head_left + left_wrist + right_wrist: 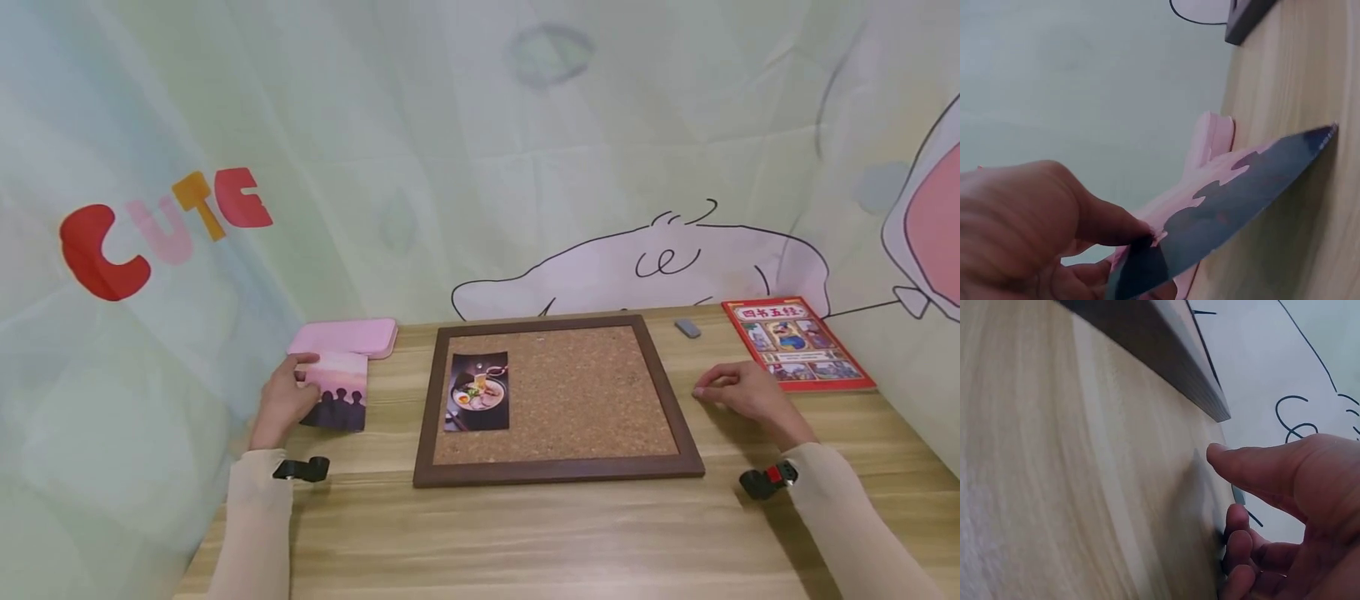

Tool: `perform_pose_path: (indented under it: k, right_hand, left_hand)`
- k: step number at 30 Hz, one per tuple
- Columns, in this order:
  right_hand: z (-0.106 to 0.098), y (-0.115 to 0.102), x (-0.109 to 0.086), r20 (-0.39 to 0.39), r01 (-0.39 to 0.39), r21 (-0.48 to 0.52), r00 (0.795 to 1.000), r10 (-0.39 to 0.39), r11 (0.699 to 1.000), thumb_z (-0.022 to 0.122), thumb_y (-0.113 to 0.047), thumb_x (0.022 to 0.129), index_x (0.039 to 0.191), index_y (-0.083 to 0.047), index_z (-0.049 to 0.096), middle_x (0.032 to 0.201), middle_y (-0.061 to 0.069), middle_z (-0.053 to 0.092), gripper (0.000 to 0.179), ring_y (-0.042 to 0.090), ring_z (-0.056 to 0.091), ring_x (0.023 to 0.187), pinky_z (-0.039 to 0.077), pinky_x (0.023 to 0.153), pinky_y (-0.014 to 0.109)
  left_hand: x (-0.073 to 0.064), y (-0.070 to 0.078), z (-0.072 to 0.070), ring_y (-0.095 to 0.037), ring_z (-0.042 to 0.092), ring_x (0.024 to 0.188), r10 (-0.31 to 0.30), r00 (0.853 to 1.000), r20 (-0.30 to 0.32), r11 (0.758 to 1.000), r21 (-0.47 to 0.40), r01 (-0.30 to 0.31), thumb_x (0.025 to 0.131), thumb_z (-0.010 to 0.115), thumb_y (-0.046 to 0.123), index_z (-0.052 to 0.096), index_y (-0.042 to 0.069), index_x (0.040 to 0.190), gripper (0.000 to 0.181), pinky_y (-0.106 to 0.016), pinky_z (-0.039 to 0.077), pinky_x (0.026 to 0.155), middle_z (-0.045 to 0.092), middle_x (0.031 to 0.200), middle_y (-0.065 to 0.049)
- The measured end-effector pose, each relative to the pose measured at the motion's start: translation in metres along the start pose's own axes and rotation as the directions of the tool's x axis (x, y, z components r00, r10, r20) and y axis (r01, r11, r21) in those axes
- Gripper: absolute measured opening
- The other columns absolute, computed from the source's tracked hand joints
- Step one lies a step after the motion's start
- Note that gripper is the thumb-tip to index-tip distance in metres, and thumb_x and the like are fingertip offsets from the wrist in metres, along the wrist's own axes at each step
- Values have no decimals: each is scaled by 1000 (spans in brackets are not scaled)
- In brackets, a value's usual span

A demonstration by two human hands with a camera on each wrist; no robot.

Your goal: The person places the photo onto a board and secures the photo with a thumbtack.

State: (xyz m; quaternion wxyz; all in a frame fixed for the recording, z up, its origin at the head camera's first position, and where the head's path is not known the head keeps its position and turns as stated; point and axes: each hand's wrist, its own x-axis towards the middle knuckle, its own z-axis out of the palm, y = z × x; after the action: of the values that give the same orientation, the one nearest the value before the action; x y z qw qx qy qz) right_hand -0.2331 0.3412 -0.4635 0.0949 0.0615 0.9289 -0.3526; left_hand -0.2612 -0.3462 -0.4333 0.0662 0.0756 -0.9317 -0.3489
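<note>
My left hand (287, 396) pinches the left edge of a photo (341, 387) with a pink sky and dark silhouettes. In the left wrist view the thumb lies on top of the photo (1229, 206), which is bowed and tilted, its far corner down at the table. My right hand (742, 390) is low over the table, right of the framed cork board (585, 392), with nothing between thumb and fingers. In the right wrist view its fingers (1238, 544) are loosely bent and the thumb stands apart. A ramen photo (477, 392) lies on the board's left part.
A pink case (345, 336) lies behind the held photo. A small grey object (687, 328) is behind the board's right corner, and a red book (798, 343) lies at the far right. A printed curtain (480, 167) hangs along the table's back edge.
</note>
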Motion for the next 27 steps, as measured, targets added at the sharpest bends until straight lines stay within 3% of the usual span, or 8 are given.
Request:
perform_pose_path:
  k: [5,12,20,23,27]
  right_hand:
    - [-3,0,0,2,12,29,1000,-12,1000,71,-34,103,120,-4,72,104,10,68,34,26,55,94,42,76,34]
    - [-2,-4,3,-51,10,146,999,-3,989,65,-26,104,121,1,66,89,2,70,32,19,61,84,51,70,29]
    - [1,-9,0,-173,28,249,985,16,968,65,-31,107,131,1,68,96,-8,78,40,5,67,85,57,75,19]
    - [1,-11,0,-176,45,299,984,9,953,66,-30,107,136,2,67,100,-10,80,44,-2,70,84,59,77,17]
    - [1,-13,-1,-148,48,326,989,0,944,67,-28,107,140,2,66,111,-2,83,44,-5,71,87,59,81,17]
  left_hand:
    - [-1,15,0,-34,65,100,19,1000,8,999,-35,-19,95,57,4,46,1,155,61,-25,48,71,62,135,-33]
    - [-6,39,2,-34,67,104,53,996,78,993,-112,-44,99,58,7,33,5,163,69,-24,50,73,60,137,-34]
    - [-7,62,9,-31,68,102,80,993,90,987,-145,-66,101,61,8,26,7,167,74,-22,50,73,60,136,-33]
    - [-6,71,15,-36,66,109,67,994,88,982,-184,-50,102,62,8,24,7,168,77,-20,50,75,60,136,-33]
    - [-5,80,21,-38,66,113,61,992,108,977,-208,-37,102,63,8,24,7,168,77,-19,49,77,58,138,-33]
